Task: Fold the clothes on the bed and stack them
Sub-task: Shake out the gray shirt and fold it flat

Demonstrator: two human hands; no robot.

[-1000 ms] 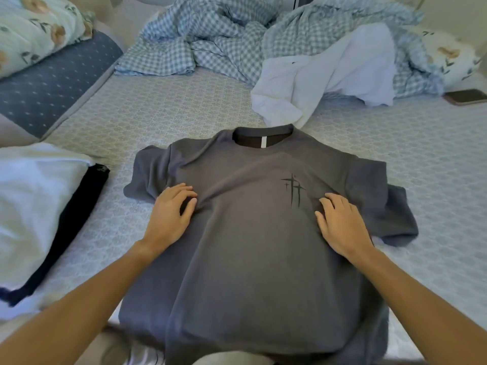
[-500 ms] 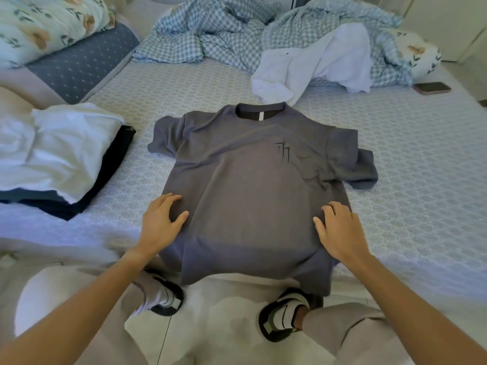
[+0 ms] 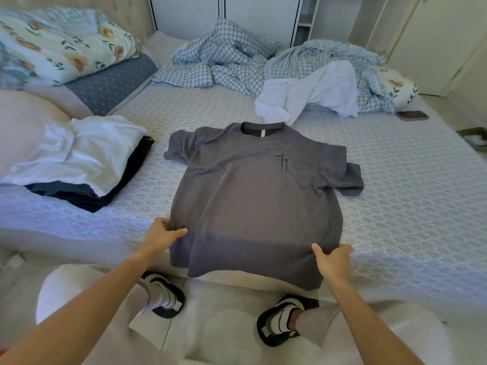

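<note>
At the far left a floral quilt point(image 3: 60, 48) lies bunched on a dotted blue pillow point(image 3: 116, 83). Nearer, a folded stack point(image 3: 87, 164) sits on the bed point(image 3: 395, 206), a white piece on top of dark ones. Just right of the stack the grey T-shirt point(image 3: 258, 196) lies spread front up in the middle of the bed, collar toward the far side, sleeves out to each side, its hem hanging over the near edge. The left hand point(image 3: 162, 234) pinches the shirt's left side edge near the hem, thumb on top of the cloth. The right hand point(image 3: 333, 260) grips the right side edge in the same way, so the two hands are well apart. Farther back lie a rumpled checked blanket point(image 3: 226, 64) and a loose white garment point(image 3: 311, 90), and at the far right a phone point(image 3: 412, 115) rests flat on the bed.
</note>
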